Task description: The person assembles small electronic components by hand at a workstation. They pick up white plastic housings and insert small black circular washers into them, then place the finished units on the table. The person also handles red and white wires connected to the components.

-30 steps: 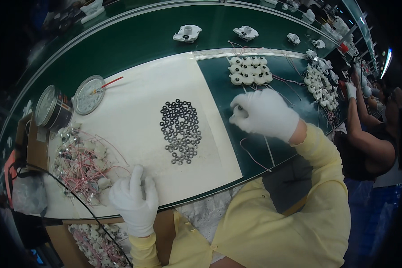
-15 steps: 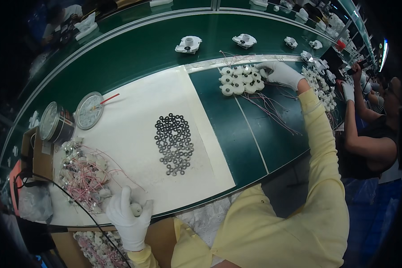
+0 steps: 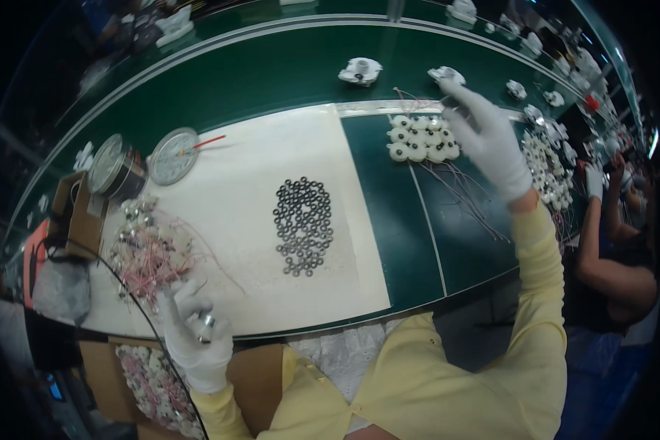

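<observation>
My left hand (image 3: 196,345), in a white glove, curls at the table's front edge around a small round silver motor (image 3: 206,323). Beside it lies a tangled pile of white and silver motors with pink wires (image 3: 152,253). Gloved as well, my right hand (image 3: 489,139) hovers over the green surface with fingers stretched and thumb apart, nothing visible in it. Just left of it, white round motors (image 3: 418,139) with dark centres stand in tight rows, their wires trailing toward me. Many small black rings (image 3: 303,220) lie on the white sheet (image 3: 257,154) between my hands.
A tub (image 3: 117,169) and a round lid (image 3: 174,156) with a red stick (image 3: 210,141) stand at the left. Below the table edge is a carton of wired parts (image 3: 150,381). White housings (image 3: 360,71) sit on the green belt (image 3: 271,73). A co-worker's arm (image 3: 601,257) is at right.
My right hand has lifted off the rows of motors, toward the right, and its fingers have spread. My left hand has risen slightly, turning the motor it holds. The view has shifted.
</observation>
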The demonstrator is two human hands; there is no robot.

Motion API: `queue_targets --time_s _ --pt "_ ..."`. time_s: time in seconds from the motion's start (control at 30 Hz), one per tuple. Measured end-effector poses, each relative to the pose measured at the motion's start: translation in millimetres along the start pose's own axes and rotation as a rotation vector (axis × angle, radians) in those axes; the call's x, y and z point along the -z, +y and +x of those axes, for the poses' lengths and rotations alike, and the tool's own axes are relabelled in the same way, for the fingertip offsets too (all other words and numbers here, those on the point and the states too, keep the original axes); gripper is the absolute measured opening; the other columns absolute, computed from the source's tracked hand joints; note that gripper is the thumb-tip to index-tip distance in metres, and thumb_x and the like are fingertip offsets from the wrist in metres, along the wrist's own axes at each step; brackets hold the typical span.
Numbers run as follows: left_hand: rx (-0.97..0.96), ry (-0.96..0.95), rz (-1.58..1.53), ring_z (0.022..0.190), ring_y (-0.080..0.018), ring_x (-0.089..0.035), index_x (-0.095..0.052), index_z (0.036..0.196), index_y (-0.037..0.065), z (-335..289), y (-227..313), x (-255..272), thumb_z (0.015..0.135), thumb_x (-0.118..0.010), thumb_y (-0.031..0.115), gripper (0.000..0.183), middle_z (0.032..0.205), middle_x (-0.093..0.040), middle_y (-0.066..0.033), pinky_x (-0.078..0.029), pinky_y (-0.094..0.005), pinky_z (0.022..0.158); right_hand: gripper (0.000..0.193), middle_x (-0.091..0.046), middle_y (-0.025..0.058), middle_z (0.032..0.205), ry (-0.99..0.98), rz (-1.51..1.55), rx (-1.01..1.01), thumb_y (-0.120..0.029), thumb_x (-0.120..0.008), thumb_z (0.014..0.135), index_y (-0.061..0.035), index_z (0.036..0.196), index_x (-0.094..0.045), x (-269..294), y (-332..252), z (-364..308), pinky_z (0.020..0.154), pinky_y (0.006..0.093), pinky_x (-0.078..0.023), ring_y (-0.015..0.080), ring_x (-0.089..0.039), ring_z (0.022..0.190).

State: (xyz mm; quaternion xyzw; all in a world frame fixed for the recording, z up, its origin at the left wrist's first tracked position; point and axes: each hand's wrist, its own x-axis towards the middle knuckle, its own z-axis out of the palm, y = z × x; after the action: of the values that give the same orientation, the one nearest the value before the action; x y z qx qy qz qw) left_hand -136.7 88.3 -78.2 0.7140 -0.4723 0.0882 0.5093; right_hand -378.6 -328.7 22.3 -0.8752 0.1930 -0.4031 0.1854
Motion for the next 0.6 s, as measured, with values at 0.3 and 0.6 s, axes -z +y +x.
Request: queue_targets --time_s 0.3,0.6 --pt "0.056 -0.213 -0.466 0.070 -0.0174 -0.062 -0.023 0.161 -0.005 50.7 67.9 -37.3 0.104 -0.061 0.030 0.076 0.084 -0.068 -0.0087 -0.051 -0.0294 0.068 0.052 -0.059 -0.0007 0.088 -0.291 -0.020 0.920 -0.034 -0.072 0.079 -0.0091 0.125 -0.064 -112.9 -163.5 -29.5 0.055 0.0323 -0.039 0.0145 -0.054 0.063" --pt "-0.128 -0.187 0.177 0.080 -0.0318 -0.069 -0.064 0.131 0.001 85.7 41.8 -4.3 0.094 -0.068 0.020 0.042 0.091 -0.071 -0.0155 -0.055 -0.0402 0.076 0.049 -0.075 0.0095 0.088 -0.731 0.841 0.463 -0.009 -0.082 0.081 -0.0023 0.127 -0.066 -85.7 -141.4 -19.4 0.059 0.0302 -0.052 0.0209 -0.071 0.071"
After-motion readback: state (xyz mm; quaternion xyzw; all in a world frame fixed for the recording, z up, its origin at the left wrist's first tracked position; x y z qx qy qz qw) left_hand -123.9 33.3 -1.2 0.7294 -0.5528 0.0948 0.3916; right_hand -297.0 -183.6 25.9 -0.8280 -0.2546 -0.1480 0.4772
